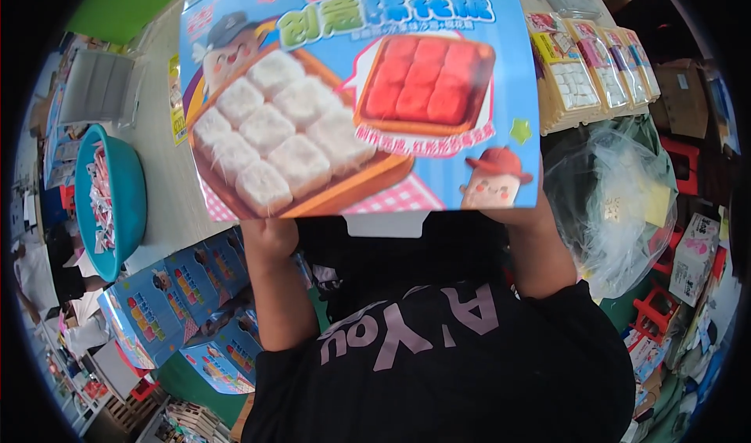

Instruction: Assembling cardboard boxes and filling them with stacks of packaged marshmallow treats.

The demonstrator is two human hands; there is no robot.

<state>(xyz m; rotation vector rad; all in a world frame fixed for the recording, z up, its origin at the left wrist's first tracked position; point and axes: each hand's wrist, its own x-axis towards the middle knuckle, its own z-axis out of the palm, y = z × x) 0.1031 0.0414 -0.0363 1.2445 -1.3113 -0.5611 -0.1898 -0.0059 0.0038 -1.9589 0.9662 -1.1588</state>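
Both hands, the left hand [270, 232] and the right hand [522, 212], grip the lower edge of a large blue printed carton [356, 91], held up close, above the pale surface [168, 200]. A teal basin [129, 200] sits left.

A large flat blue cardboard box printed with white and red cubes [360, 91] was raised close before the camera and blocked most of the worktop behind it. To its left, a strip of pale grey table surface [160, 185] lay open between the box and a round teal plastic basin of small wrapped sachets [113, 200]. A stack of matching blue boxes [184, 302] crowded the lower left. On the right, a row of upright yellow and pink packets [594, 68] and a bulky clear plastic bag [618, 200] closed off passage. The left forearm [274, 286] and right forearm [544, 247] occupied the near space.
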